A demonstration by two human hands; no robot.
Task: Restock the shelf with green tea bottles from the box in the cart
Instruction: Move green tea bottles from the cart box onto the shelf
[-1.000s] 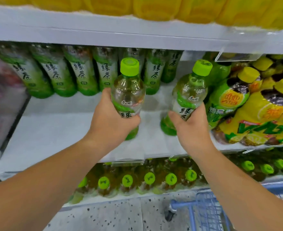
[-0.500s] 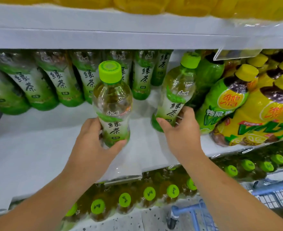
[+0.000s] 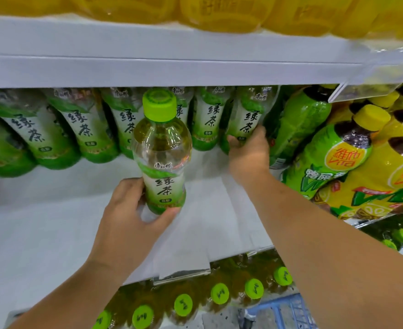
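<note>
Left hand (image 3: pixel 129 217) curled round the lower body of a green tea bottle (image 3: pixel 162 162), upright over the front of the white shelf (image 3: pixel 53 233); base contact with shelf: cannot tell. Right hand (image 3: pixel 248 155) grips a second bottle (image 3: pixel 249 115) at the shelf's back, at the end of the back row (image 3: pixel 88 129); caps there hidden by the upper board (image 3: pixel 148 70). Yellow-capped bottles (image 3: pixel 352 162) crowd the shelf's right end, just beside the right hand. Below the shelf: green-capped bottles (image 3: pixel 219 293); blue cart (image 3: pixel 283 309) cut off, contents out of frame.
</note>
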